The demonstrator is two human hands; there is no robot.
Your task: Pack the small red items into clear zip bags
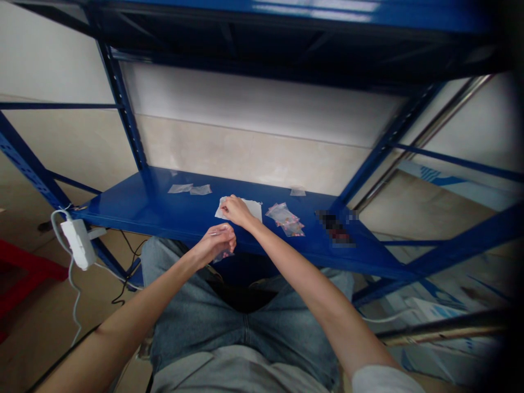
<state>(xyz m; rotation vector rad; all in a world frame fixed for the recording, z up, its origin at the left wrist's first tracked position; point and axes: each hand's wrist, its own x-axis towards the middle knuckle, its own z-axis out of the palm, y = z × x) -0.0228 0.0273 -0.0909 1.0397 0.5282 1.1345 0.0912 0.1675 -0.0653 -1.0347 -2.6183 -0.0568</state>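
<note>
My left hand is closed at the front edge of the blue shelf, gripping a small clear plastic bag that hangs below the fingers with some reddish bits in it. Over a flat white cloth-like piece is my right hand, its fingers curled in a pinch. Whatever those fingers hold is hidden or too small to name. To the right of the white piece, several clear bags with pink-red edges and small coloured contents overlap.
Two clear bags lie at the back left, another bag at the back right. A blurred-out dark item is at the right. Blue posts and an upper shelf frame the space. A white power strip hangs at the left.
</note>
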